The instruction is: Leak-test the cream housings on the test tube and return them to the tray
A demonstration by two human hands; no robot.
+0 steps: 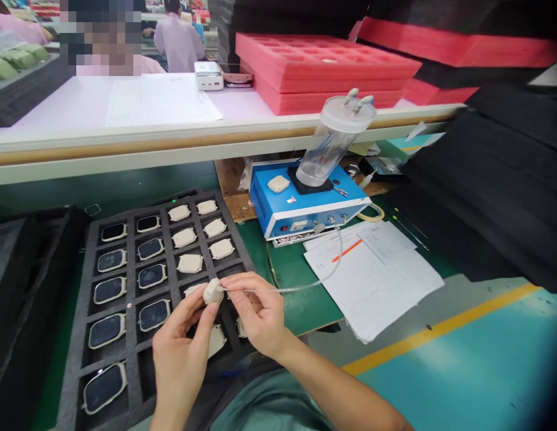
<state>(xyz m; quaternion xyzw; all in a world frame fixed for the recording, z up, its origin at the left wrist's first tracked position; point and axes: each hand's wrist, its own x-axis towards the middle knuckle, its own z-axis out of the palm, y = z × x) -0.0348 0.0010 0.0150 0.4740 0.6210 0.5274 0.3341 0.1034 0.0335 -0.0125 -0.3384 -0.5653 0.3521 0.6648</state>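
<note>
Between the thumb and fingers of my left hand [183,341] is a beige watch case [212,291], held on edge above the tray. My right hand [258,308] pinches the end of a thin clear tube [296,290] against the side of that case; the tube's very tip is hidden by the fingers. The tube curves back to the front of a blue box [285,206]. Below my hands lies a black foam tray [131,350] with watches, dark screens up in the left columns and beige cases in the right columns.
A clear cylinder [327,146] stands tilted in view on the blue box, beside a loose beige case [278,184]. Papers [372,281] lie to the right. Red foam trays [305,72] sit on the shelf ahead. Other people [178,39] are beyond it.
</note>
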